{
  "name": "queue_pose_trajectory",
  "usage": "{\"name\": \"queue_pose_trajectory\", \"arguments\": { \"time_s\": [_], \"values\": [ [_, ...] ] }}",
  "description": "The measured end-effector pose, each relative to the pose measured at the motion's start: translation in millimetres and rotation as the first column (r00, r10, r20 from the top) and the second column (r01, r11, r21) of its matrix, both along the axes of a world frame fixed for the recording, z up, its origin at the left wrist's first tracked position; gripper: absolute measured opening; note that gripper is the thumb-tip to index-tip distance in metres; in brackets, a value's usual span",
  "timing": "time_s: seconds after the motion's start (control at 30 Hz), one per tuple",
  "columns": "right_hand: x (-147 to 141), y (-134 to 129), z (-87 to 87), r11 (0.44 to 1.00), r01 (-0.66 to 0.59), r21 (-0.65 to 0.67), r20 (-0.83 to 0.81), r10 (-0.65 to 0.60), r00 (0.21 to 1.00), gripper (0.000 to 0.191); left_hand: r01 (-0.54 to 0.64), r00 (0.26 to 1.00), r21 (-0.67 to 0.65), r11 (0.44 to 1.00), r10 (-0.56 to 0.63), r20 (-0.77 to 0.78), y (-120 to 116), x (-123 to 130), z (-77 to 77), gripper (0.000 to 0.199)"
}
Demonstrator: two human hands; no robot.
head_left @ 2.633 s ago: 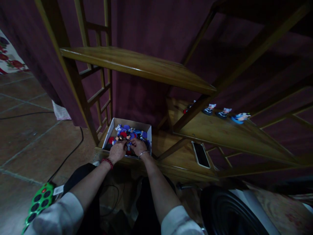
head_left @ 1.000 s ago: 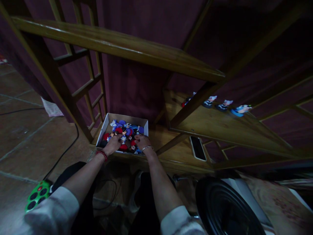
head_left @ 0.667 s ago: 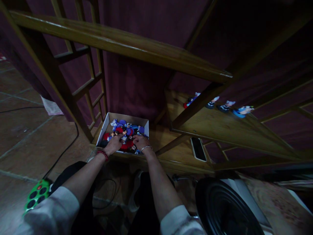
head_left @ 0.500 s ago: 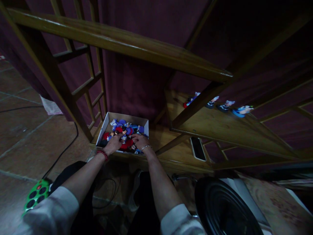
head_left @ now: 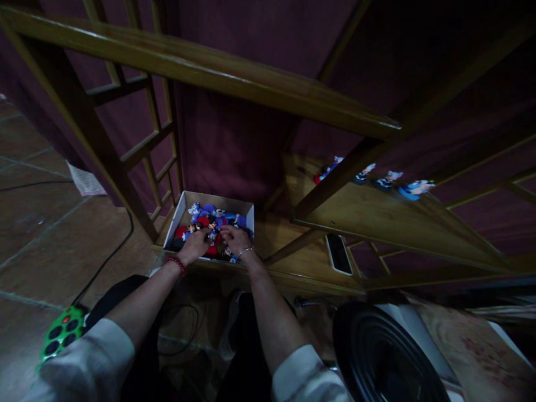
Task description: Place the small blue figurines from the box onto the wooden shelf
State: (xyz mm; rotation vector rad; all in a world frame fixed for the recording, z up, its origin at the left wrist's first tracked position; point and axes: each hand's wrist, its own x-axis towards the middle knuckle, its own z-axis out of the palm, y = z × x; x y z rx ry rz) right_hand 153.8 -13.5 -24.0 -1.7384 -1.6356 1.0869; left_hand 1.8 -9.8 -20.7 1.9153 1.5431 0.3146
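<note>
View: head; clock directions are read from the middle of the box, 12 toward the top.
Box: open-topped, white outside, brown inside, on the low board of the wooden stand.
Figurines: heaped in the box, red, purple, blue and white; many lie on their sides.
Left hand: reaches in over the box's 7 o'clock edge, fingers bent at a small pale-blue figurine; whether they grip it or only touch it, I cannot tell.
Left wrist: red bead bracelet.
Right hand: over the 4 o'clock part, fingers curled down near the same figurine; its grip cannot be told.
Right wrist: silver bangle.
Shelf: between 2 and 3 o'clock, with four upright figurines in a row, the nearest to the box beside a slanting post.
Phone: between 3 and 4 o'clock, flat on the low board, dark face, pale rim.
Black ridged round thing: 4 o'clock.
Green thing: 8 o'clock, with dark round pads and a red button.
Cable: on the tiled floor, between 8 and 9 o'clock.
</note>
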Motion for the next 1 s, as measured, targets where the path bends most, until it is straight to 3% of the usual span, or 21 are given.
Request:
{"name": "queue_pose_trajectory", "arguments": {
  "time_s": [0.17,0.33,0.5,0.8,1.0],
  "values": [
    [-1,3,-0.7,1.000,0.020,0.023,0.028,-0.021,0.999,0.032,-0.009,1.000,0.007,1.000,0.009,-0.023,0,0,3.2,0.034],
    [-4,2,4.3,0.999,0.024,-0.023,-0.120,-0.027,0.992,0.035,-0.022,0.999,0.012,1.000,0.022,-0.042,0,0,3.5,0.037],
    [-2,2,1.6,0.999,-0.022,0.041,-0.226,0.031,0.974,0.037,-0.017,1.000,0.004,1.000,0.017,-0.022,1,-1,1.1,0.039],
    [21,-1,7.1,0.993,-0.119,0.012,0.168,0.115,0.979,0.019,-0.018,0.999,-0.011,1.000,0.018,-0.050,1,0,2.1,0.045],
    [22,-11,11.3,0.978,-0.191,-0.079,0.304,0.206,0.930,0.023,-0.008,0.997,0.000,1.000,0.008,-0.073,1,0,0.8,0.042]
  ]
}}
